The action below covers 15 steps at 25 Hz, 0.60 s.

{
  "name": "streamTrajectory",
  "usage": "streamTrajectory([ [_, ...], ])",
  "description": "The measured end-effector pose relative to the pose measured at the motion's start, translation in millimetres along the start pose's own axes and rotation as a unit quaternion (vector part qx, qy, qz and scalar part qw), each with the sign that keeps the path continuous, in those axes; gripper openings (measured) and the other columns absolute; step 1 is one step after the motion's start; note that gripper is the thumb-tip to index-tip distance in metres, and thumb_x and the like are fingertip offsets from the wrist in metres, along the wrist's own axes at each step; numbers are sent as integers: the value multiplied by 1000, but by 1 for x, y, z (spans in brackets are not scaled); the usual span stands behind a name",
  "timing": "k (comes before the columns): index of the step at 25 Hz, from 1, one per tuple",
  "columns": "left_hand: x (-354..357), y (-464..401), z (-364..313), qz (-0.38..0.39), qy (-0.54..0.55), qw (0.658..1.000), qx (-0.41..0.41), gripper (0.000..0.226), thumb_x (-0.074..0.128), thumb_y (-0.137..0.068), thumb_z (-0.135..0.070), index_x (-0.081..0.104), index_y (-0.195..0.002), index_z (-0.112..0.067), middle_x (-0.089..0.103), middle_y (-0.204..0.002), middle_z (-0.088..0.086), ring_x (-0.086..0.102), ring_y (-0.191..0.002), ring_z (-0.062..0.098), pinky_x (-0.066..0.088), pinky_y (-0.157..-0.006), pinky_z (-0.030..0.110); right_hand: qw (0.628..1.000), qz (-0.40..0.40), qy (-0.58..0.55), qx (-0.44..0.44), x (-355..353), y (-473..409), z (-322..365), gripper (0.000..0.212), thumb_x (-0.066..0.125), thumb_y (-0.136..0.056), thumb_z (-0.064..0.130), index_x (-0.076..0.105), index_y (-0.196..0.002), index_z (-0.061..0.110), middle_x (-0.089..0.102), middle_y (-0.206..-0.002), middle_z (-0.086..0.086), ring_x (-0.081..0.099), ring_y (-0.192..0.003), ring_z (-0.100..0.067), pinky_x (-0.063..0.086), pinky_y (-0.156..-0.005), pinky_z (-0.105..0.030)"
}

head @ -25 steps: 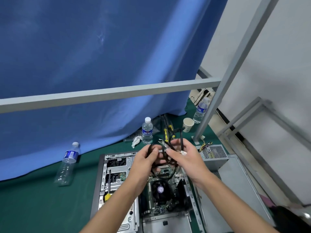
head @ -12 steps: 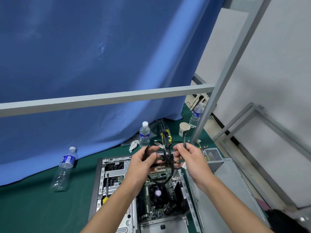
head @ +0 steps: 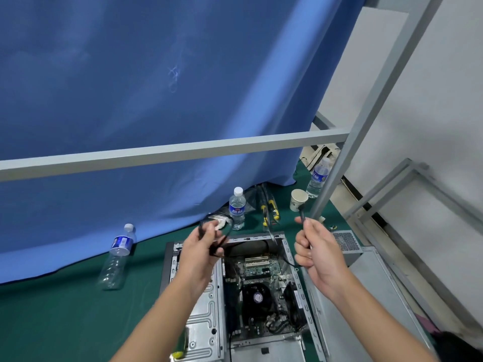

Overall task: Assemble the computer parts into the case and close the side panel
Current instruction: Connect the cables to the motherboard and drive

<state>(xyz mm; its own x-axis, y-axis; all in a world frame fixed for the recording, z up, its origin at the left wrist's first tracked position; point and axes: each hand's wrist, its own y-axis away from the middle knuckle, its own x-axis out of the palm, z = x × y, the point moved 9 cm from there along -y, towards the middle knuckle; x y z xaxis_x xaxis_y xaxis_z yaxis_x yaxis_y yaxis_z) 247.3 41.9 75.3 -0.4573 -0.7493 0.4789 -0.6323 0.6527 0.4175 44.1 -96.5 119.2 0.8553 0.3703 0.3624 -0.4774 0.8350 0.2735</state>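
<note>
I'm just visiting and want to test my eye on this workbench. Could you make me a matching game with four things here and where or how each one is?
Things:
1. black cable
2. paper cup
3. bottle by the curtain
4. computer case

States:
A. lying on its side
B. open, board showing
C. held between both hands
D. standing beside the grey post

Pairs: 1-C, 2-D, 3-A, 4-B
</note>
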Motion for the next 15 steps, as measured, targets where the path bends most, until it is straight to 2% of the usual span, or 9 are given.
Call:
streamTrajectory([
  [2,-23,-8,-18,-49,32,998,9,15,49,-102,-16,64,-101,-10,55,-81,3,63,-68,13,47,-54,20,1000,0,9,15,-4,1,-11,21,42,-106,20,56,-111,6,36,-59,2,23,-44,-6,20,-35,-17],
  [4,-45,-12,-36,-85,-22,995,44,14,51,-102,-22,64,-99,-16,56,-84,0,67,-66,8,49,-63,23,999,-4,5,38,-9,3,-24,21,42,-105,18,57,-111,5,37,-59,2,23,-43,-5,20,-34,-16],
  [7,-57,-17,-48,-94,-176,976,84,13,52,-102,-26,61,-96,-18,60,-85,0,67,-63,8,46,-53,22,998,-4,0,61,-6,5,-40,21,43,-105,17,57,-112,3,38,-60,1,24,-42,-5,20,-34,-16],
  [9,-65,-24,-48,-105,-326,933,110,17,53,-101,-28,61,-96,-13,63,-86,6,63,-61,11,49,-53,28,997,2,8,71,-2,6,-48,22,43,-105,17,57,-112,3,38,-59,2,24,-43,-5,20,-35,-17],
  [11,-75,-30,-40,-105,-439,886,105,20,54,-100,-29,59,-99,-10,65,-90,10,65,-72,22,55,-62,38,997,4,19,76,0,6,-52,22,44,-105,18,58,-113,4,39,-59,2,24,-44,-6,20,-36,-17],
  [13,-90,-35,-15,-74,-488,868,56,19,53,-100,-30,55,-103,-11,64,-97,10,66,-80,27,57,-61,38,996,5,28,80,-2,7,-51,22,45,-104,19,59,-113,4,39,-60,2,23,-44,-6,20,-36,-17],
  [15,-104,-35,20,-30,-546,838,-6,20,51,-101,-33,52,-105,-14,63,-97,4,66,-80,23,55,-60,34,996,10,35,80,-3,6,-52,23,45,-104,19,59,-114,4,39,-61,2,24,-45,-6,21,-36,-17],
])
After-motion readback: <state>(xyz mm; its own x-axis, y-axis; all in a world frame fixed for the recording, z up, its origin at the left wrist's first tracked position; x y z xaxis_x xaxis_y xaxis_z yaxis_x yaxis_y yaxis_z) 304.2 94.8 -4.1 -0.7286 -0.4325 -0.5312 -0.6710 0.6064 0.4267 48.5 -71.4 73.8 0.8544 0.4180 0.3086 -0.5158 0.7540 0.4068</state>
